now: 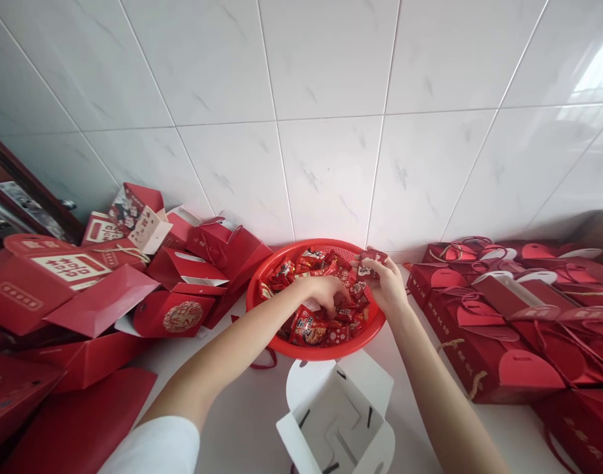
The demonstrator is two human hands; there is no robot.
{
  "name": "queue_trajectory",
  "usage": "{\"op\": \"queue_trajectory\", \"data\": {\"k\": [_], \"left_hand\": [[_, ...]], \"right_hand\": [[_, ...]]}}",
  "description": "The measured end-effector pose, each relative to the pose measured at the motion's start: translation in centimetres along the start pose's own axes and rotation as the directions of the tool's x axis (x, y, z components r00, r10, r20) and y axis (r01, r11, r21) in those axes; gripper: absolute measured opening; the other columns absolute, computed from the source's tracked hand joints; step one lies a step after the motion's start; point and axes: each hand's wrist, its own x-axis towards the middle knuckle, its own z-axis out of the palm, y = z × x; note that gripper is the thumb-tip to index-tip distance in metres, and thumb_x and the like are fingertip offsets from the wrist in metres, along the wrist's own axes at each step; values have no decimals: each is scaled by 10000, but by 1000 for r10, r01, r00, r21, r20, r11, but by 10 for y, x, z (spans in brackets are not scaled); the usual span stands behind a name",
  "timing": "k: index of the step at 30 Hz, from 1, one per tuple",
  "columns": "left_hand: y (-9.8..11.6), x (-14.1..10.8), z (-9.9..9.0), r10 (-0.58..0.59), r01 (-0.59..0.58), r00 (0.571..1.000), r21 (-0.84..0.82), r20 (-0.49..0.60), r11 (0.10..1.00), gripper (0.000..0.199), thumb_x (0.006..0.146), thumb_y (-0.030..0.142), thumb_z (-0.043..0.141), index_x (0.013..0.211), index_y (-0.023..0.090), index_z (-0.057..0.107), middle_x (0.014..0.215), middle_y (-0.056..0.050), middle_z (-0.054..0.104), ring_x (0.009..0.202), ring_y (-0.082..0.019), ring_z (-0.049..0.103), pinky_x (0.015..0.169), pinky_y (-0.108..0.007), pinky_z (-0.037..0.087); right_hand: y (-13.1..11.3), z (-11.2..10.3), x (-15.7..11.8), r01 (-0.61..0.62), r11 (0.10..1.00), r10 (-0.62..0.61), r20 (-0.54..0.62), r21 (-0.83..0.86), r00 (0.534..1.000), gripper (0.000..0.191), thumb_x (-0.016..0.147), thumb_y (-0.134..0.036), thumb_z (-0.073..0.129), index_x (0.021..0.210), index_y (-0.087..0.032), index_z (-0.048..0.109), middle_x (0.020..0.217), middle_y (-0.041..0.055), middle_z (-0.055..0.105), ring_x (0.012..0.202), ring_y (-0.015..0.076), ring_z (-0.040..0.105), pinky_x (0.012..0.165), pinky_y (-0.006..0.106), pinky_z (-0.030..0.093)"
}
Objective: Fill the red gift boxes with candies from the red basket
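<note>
A round red plastic basket (378, 329) stands against the wall, filled with small red-wrapped snack packets (309, 326). My left hand (326, 293) reaches down into the pile with curled fingers; what they grip, if anything, is hidden. Over the basket's right rim, my right hand (388, 280) is closed around a red snack packet (371, 261) with pale lettering. In front of the basket sits a box (338, 421) with its flaps spread, showing a white inside with small dark slots and cords at its edges.
Red gift boxes (69, 276), several of them open, are heaped loosely on the left. Folded red boxes with cord handles (479, 342) stand in rows at the right. A white tiled wall (331, 178) rises behind the white tabletop (232, 408).
</note>
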Motion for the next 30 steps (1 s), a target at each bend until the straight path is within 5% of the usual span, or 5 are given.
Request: {"op": "queue_trajectory", "data": {"k": [5, 17, 22, 30], "left_hand": [[7, 1, 0, -1, -4, 998, 85, 58, 996, 823, 619, 251, 819, 1403, 317, 579, 1360, -22, 659, 1130, -257, 660, 854, -253, 515], [7, 6, 3, 29, -36, 996, 81, 80, 996, 706, 634, 285, 773, 1326, 298, 632, 1222, -14, 717, 996, -245, 689, 763, -261, 514], [4, 9, 6, 48, -54, 994, 68, 95, 996, 684, 667, 325, 767, 1335, 307, 620, 1339, -16, 659, 1139, -270, 641, 874, -288, 501], [10, 16, 11, 75, -73, 991, -17, 113, 997, 803, 605, 307, 838, 1362, 264, 575, 1180, -38, 710, 1024, -272, 676, 845, -315, 528]], "right_hand": [[0, -1, 0, -4, 1000, 4, 42, -16, 999, 287, 533, -183, 836, 769, -194, 672, 781, 33, 763, 732, 229, 747, 605, 294, 587], [-2, 1, -2, -15, 999, 17, 44, -37, 999, 236, 522, -202, 838, 714, -196, 702, 762, 31, 767, 751, 235, 748, 591, 282, 581], [-4, 2, -3, -21, 999, 23, 34, -41, 999, 222, 530, -190, 820, 720, -190, 703, 776, 44, 773, 769, 237, 753, 618, 287, 593], [-2, 2, -2, -10, 1000, 11, 42, -28, 999, 217, 544, -197, 819, 728, -182, 706, 750, 42, 760, 756, 236, 753, 619, 290, 595]]}}
